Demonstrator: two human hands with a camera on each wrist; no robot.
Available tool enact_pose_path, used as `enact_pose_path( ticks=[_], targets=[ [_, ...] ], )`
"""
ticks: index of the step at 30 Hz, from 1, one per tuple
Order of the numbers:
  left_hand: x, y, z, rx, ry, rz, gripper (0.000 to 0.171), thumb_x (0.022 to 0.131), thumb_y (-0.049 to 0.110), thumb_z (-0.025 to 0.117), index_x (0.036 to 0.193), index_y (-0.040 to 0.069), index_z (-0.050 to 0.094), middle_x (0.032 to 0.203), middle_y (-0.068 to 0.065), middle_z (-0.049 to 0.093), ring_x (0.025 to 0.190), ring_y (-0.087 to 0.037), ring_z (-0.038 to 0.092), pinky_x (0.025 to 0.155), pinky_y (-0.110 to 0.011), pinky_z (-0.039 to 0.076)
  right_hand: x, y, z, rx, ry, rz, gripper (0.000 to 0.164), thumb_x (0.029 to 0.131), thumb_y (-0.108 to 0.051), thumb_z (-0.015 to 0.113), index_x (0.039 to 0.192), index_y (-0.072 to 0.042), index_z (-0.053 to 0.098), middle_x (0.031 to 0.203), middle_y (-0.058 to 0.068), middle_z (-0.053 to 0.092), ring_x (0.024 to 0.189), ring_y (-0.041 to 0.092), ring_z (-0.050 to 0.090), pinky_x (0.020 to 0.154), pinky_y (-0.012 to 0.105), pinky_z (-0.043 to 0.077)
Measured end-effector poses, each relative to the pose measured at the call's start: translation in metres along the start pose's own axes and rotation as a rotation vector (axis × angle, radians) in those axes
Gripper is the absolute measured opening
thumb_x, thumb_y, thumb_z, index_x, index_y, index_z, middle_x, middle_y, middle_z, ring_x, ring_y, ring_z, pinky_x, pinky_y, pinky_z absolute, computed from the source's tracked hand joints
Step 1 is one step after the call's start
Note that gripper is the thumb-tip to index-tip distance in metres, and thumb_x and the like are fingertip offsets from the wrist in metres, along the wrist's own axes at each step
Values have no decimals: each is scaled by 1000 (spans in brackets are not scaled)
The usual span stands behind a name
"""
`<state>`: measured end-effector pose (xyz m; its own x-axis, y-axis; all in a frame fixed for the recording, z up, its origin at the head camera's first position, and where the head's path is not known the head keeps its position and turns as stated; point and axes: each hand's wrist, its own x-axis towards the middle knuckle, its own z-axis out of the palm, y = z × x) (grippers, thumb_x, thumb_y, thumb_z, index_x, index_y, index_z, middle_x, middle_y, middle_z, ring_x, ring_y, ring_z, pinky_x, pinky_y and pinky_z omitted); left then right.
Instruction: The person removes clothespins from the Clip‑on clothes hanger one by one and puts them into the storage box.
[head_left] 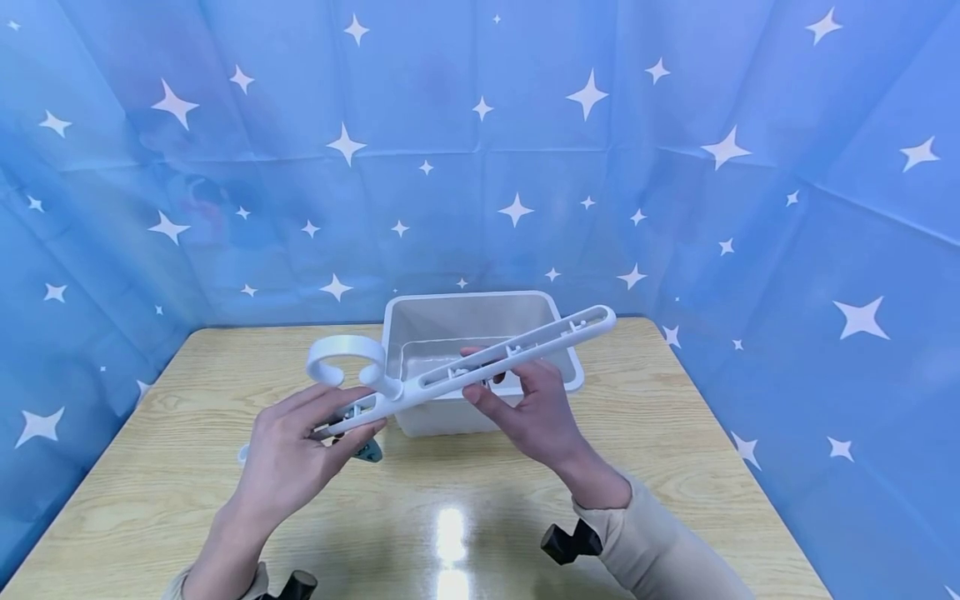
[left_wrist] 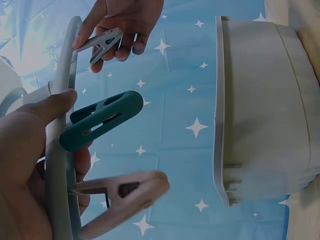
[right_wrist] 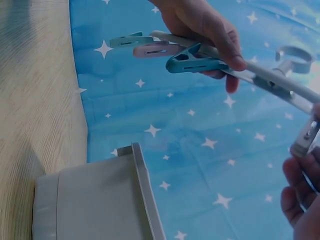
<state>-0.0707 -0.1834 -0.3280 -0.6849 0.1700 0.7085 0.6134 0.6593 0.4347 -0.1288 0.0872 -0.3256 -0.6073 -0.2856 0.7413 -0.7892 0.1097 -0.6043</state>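
Note:
A white hanger bar (head_left: pixel 408 398) with a curved hook (head_left: pixel 345 344) slants upward to the right in the head view. My left hand (head_left: pixel 288 450) grips its lower left part, thumb on the near side. From that part hang a dark teal clothespin (left_wrist: pixel 107 120), a pinkish clothespin (left_wrist: pixel 135 195) and a light green clothespin (right_wrist: pixel 132 40). Below the bar's middle, my right hand (head_left: pixel 536 412) pinches a pale grey clothespin (left_wrist: pixel 105 42), whose tip is right at the bar. Small pegs show inside the bar's slots.
Behind the bar, a pale grey plastic bin (head_left: pixel 483 308) stands on the wooden table (head_left: pixel 652 450). A blue curtain (head_left: pixel 465 100) with white stars surrounds the table's back and sides. Black wrist mounts (head_left: pixel 570 542) sit by the sleeves.

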Motion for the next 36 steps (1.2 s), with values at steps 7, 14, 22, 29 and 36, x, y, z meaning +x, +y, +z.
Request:
enact_pose_path(
  ticks=[7, 14, 22, 29, 36],
  targets=[
    [0, 1, -1, 15, 20, -11, 41, 67, 18, 92, 105, 18, 79, 91, 7, 75, 72, 0, 61, 63, -10, 47, 0, 1, -2, 13, -32, 18, 29, 93, -22, 71, 118, -7, 71, 93, 5, 75, 77, 9, 54, 69, 25, 46],
    [0, 2, -1, 5, 23, -13, 41, 66, 18, 93, 105, 18, 79, 91, 7, 75, 73, 2, 61, 63, -10, 47, 0, 0, -6, 39, -53, 31, 32, 95, -26, 70, 117, -4, 70, 88, 3, 72, 75, 9, 54, 68, 25, 46],
    [1, 1, -1, -9, 36, -1, 39, 67, 14, 92, 104, 15, 78, 88, 5, 75, 69, 1, 57, 59, -11, 45, 0, 2, -13, 11, -47, 60, 40, 94, -48, 66, 105, -10, 72, 87, 1, 68, 77, 10, 54, 67, 26, 47],
    [1, 1, -2, -4, 42, -12, 38, 68, 12, 91, 103, 15, 78, 87, 5, 74, 67, 1, 55, 57, -11, 44, -5, 8, -19, 49, -28, 109, 25, 94, -27, 70, 107, -6, 69, 89, 5, 65, 82, 13, 57, 74, 24, 49],
    [1, 1, -3, 0, 62, -35, 38, 68, 11, 91, 102, 17, 78, 85, 7, 71, 66, 1, 53, 58, -13, 42, -7, 14, -24, 50, -38, 192, 23, 92, -15, 69, 113, -7, 67, 95, 8, 64, 89, 12, 57, 76, 24, 49]
  ],
)
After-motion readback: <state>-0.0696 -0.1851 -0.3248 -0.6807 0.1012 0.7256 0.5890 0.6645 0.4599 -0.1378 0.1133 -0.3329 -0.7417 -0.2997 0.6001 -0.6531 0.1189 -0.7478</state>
